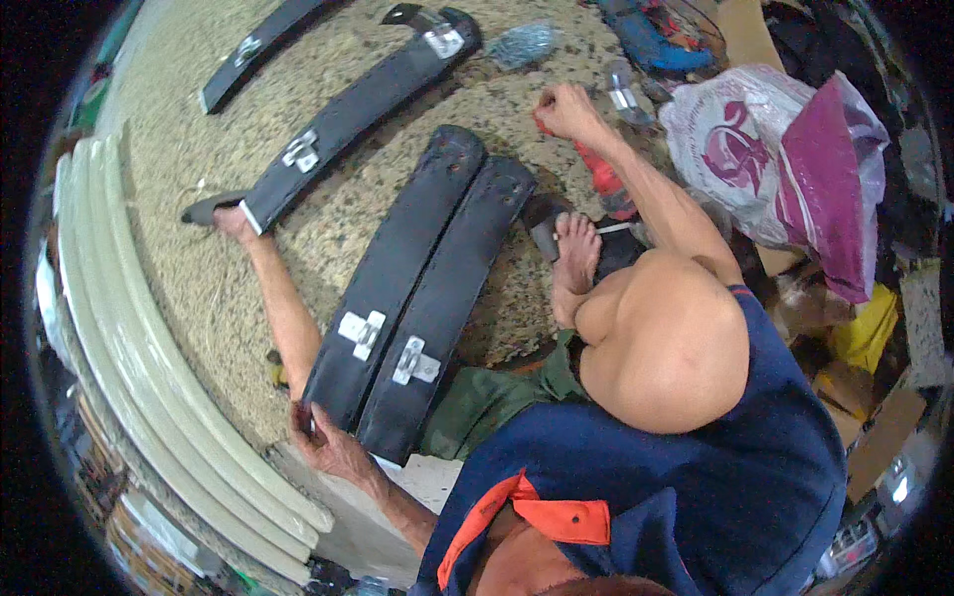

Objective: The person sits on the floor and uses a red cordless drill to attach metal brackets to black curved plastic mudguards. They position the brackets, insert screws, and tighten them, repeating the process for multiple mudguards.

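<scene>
Two long black padded strips [434,308] lie side by side across my lap, slanting away from me. Each has a silver metal latch [363,335] near its lower end and small holes at the far end. My left hand [336,449] grips the lower left corner of the left strip. Out to the right, my right hand [569,111] is closed in a pinch above a red plastic bag [601,174]; what its fingers hold is too small to make out.
Another black strip with latches [348,124] lies beyond my left foot, and one more [258,50] behind it. Near them is a heap of clear small pieces [522,45]. Pale wrapped tubes [169,368] line the left; a white and purple plastic bag [740,139] sits right.
</scene>
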